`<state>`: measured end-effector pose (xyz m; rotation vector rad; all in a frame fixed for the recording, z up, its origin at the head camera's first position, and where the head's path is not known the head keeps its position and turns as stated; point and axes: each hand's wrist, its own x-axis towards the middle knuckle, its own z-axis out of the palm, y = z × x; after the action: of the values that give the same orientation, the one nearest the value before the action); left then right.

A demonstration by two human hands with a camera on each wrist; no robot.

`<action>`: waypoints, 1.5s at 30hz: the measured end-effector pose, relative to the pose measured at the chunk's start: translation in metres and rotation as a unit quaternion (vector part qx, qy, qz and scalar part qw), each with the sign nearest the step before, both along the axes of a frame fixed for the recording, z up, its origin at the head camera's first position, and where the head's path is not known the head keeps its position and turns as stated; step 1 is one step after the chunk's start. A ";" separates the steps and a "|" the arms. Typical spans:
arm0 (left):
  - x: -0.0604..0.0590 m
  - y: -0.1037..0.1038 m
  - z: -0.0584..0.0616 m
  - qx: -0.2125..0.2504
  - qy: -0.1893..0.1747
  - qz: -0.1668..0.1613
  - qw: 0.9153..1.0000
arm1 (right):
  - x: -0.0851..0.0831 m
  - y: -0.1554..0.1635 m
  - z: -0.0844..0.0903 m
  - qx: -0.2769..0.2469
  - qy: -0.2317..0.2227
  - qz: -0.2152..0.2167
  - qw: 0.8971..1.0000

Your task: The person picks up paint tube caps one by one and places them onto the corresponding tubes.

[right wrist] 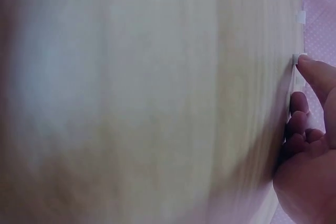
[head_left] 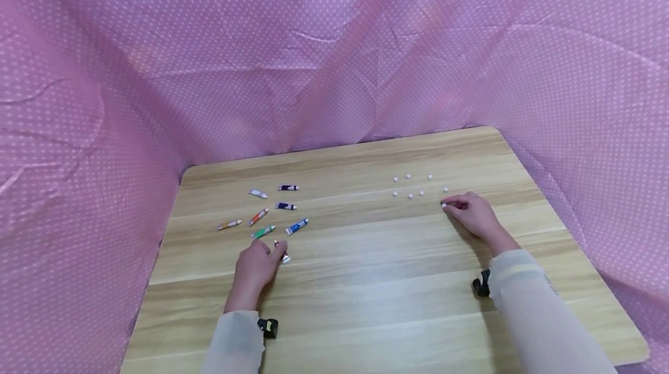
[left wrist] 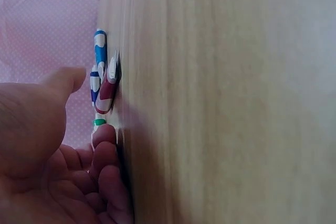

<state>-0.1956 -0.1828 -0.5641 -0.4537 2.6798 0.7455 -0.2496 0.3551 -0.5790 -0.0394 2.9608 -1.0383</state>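
Several small paint tubes (head_left: 272,211) lie on the left of the wooden table (head_left: 366,281). My left hand (head_left: 256,266) rests on the table just behind a red-and-white tube (head_left: 283,254). In the left wrist view its fingertips (left wrist: 105,137) touch the wood and the thumb is lifted, with the red tube (left wrist: 106,90) lying free in front. On the right, several small white caps (head_left: 413,187) are scattered. My right hand (head_left: 473,212) pinches one white cap (head_left: 443,205) against the table; the right wrist view shows the thumb (right wrist: 312,72) at that cap (right wrist: 300,59).
Pink dotted cloth (head_left: 334,60) hangs behind and along both sides of the table. A green tube (head_left: 263,232) and a blue tube (head_left: 297,226) lie closest to my left hand. Small black devices (head_left: 268,327) sit at each wrist.
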 end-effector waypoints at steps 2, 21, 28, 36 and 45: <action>-0.002 -0.002 -0.001 -0.008 -0.005 -0.005 1.000 | -0.001 -0.002 0.000 0.001 0.000 -0.001 1.000; -0.001 -0.001 0.005 0.002 0.002 -0.015 1.000 | -0.002 -0.004 -0.002 0.001 0.007 0.005 1.000; 0.003 -0.004 0.004 0.013 0.007 -0.024 1.000 | 0.000 -0.006 -0.002 0.004 0.003 0.000 1.000; 0.006 -0.007 0.005 0.043 0.041 -0.048 0.997 | 0.002 0.001 0.000 -0.026 -0.013 -0.024 0.999; 0.013 -0.019 0.005 0.088 0.046 -0.009 0.995 | 0.005 0.005 0.001 -0.097 -0.057 -0.062 0.992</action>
<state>-0.1827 -0.2015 -0.5594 -0.3570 2.6672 1.0106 -0.2444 0.3596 -0.5779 0.1998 2.7802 -1.2943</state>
